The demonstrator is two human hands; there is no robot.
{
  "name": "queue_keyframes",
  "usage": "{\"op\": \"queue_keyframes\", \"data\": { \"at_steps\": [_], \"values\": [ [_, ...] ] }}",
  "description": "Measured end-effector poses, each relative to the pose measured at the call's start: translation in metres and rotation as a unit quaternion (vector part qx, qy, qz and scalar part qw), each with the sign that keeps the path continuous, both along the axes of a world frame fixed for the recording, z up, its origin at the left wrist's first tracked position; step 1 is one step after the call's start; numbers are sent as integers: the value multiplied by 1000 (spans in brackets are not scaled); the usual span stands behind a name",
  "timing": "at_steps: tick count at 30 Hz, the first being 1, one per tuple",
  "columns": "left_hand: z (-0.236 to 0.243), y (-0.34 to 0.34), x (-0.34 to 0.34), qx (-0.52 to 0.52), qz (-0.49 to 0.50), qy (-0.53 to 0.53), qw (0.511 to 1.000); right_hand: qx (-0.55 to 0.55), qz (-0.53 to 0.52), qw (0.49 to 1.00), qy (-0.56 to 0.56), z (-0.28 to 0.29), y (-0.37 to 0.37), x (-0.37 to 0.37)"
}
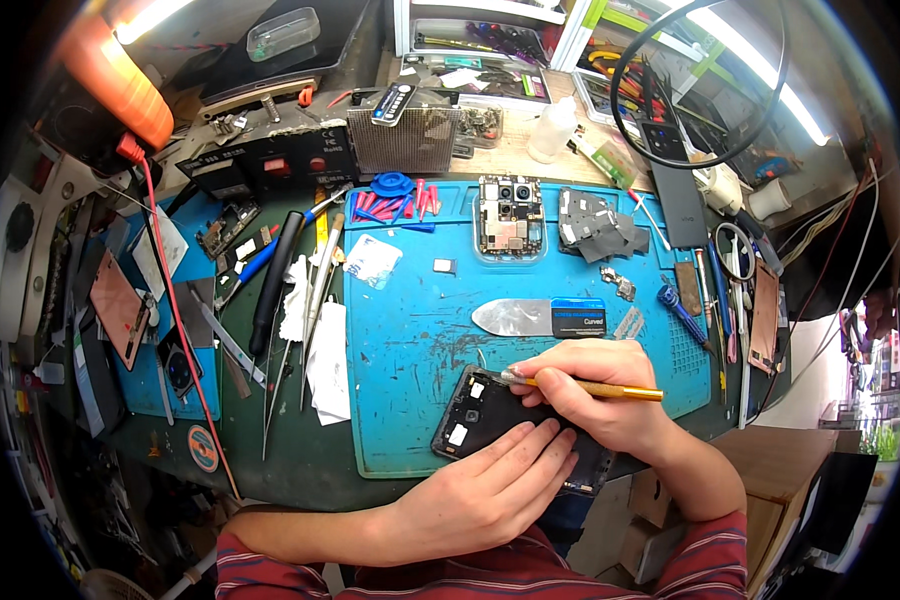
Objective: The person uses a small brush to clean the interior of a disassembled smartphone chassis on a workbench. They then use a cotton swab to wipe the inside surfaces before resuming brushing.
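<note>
My left hand [490,482] lies across a black phone housing [448,412], its fingers together on top and its thumb hidden. The housing rests tilted near the front edge of the blue mat, with white stickers and a small round opening at its left end. In a pinch, my right hand [610,400] grips a slim gold-handled tool [630,392] with a knurled grip, resembling a hobby knife. Its silvery front end is over the housing's far edge; I cannot make out the very tip. Beyond both hands lies a flat metal pry blade [515,317] with a blue-black handle.
The blue work mat [400,350] holds a phone circuit board [510,215] in a clear tray, dark shield sheets [600,222] and a blue screwdriver [684,315]. Tweezers [320,290] and a black rod-like tool [276,280] lie left. A red cable [170,270] hangs across the left side.
</note>
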State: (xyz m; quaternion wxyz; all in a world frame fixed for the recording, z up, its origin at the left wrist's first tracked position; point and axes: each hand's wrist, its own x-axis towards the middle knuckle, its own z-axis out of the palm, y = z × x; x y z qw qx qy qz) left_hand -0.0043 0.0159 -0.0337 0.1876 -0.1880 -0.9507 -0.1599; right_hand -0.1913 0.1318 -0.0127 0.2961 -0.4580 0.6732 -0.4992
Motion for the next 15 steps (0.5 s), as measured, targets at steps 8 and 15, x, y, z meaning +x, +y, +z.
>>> {"op": "queue_keyframes", "data": {
  "at_steps": [8, 15],
  "values": [
    [0, -1, 0, -5, -2, 1, 1000, 9, 17, 1000, 25, 4, -2, -1],
    [5, -1, -2, -4, 2, -3, 1000, 32, -31, 997, -67, 9, 2, 2]
  ]
}}
